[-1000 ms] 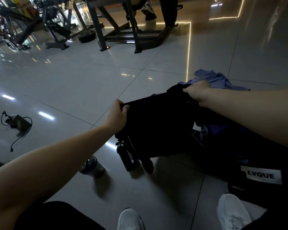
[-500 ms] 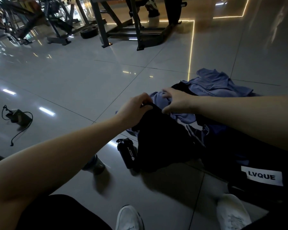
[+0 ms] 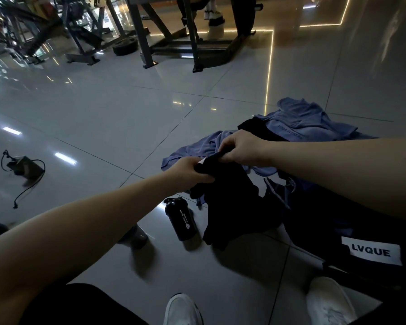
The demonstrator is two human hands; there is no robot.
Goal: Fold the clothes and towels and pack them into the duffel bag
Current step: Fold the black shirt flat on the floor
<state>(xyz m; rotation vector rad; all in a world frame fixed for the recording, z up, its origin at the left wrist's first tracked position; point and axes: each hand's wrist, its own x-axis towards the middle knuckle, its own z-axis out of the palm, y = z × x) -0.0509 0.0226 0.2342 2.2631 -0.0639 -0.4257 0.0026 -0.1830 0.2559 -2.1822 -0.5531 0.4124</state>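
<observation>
A black garment (image 3: 232,202) hangs bunched above the floor. My left hand (image 3: 190,168) grips its upper edge, where a small white tag shows. Close beside it, my right hand (image 3: 240,147) pinches the same edge. Behind the hands, crumpled blue clothes (image 3: 300,125) lie on the tiles with another black piece (image 3: 256,129) among them. The black duffel bag (image 3: 352,233) with a white "LVQUE" label sits at the right, partly hidden under my right forearm.
A black shaker bottle (image 3: 181,219) stands on the tiles below the garment, a second dark bottle (image 3: 134,235) left of it. A small pouch with a cord (image 3: 25,167) lies at the left. Gym machine frames (image 3: 171,43) stand at the back. My white shoes (image 3: 182,310) are at the bottom.
My hands came together from holding the black garment spread wide. The garment now hangs bunched and narrower, and both hands have dropped lower and nearer to me.
</observation>
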